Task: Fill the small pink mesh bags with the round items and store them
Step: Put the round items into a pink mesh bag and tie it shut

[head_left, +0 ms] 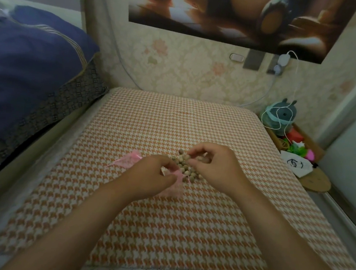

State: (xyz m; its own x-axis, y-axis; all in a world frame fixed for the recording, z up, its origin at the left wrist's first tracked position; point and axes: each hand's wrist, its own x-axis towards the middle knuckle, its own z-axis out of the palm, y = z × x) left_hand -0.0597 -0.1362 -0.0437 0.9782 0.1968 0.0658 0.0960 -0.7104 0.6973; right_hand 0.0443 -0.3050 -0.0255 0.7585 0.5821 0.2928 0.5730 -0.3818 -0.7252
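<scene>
Early going, I'd say: the round items (182, 165) sit loose in a pile on the checked cloth (165, 229), and no filled bag is in sight. The left hand (150, 173) pinches the mouth of a pink mesh bag (176, 186) at the pile's near edge. The right hand (215, 165) curls over the pile's right side, fingertips seemingly pinched on a few of them. A second pink bag (131, 157) lies flat just beyond the left hand, unfilled.

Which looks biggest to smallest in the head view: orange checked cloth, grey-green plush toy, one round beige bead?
1. orange checked cloth
2. grey-green plush toy
3. round beige bead
The toy sits farther off, but the order is clear.
</scene>
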